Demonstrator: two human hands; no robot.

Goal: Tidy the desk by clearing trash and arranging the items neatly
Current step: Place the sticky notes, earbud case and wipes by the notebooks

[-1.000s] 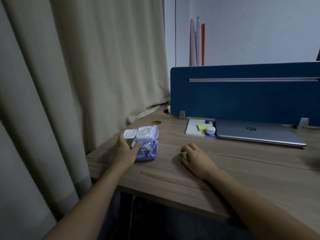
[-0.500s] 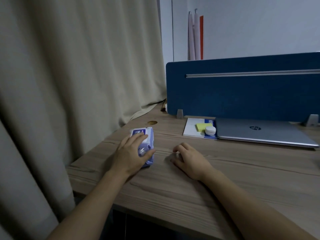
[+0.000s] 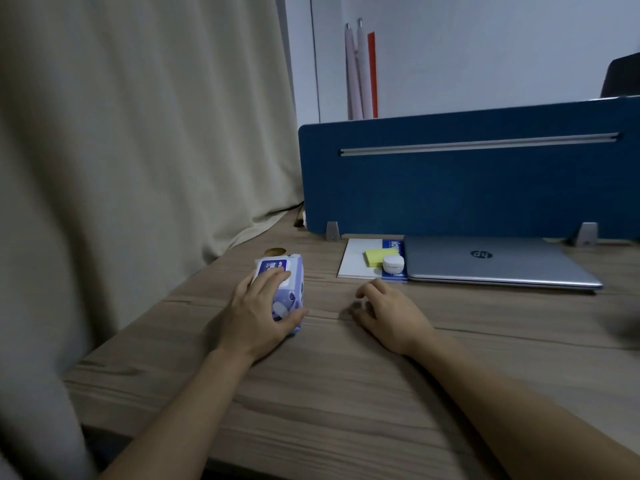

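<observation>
A purple and white pack of wet wipes lies flat on the wooden desk at the left. My left hand rests on top of it, fingers over the lid and thumb against its near right side. My right hand lies on the desk to the right of the pack, fingers loosely curled, holding nothing. Further back, a white notepad carries a yellow sticky-note block and a small round white case. A closed silver laptop sits beside the notepad.
A blue divider panel stands along the desk's back edge on grey feet. A beige curtain hangs along the left side and drapes onto the desk. A round cable hole lies just behind the wipes pack.
The wipes pack went from standing on its side, lid facing me, to lying flat. My left hand moved from its side to on top. My right hand barely moved.
</observation>
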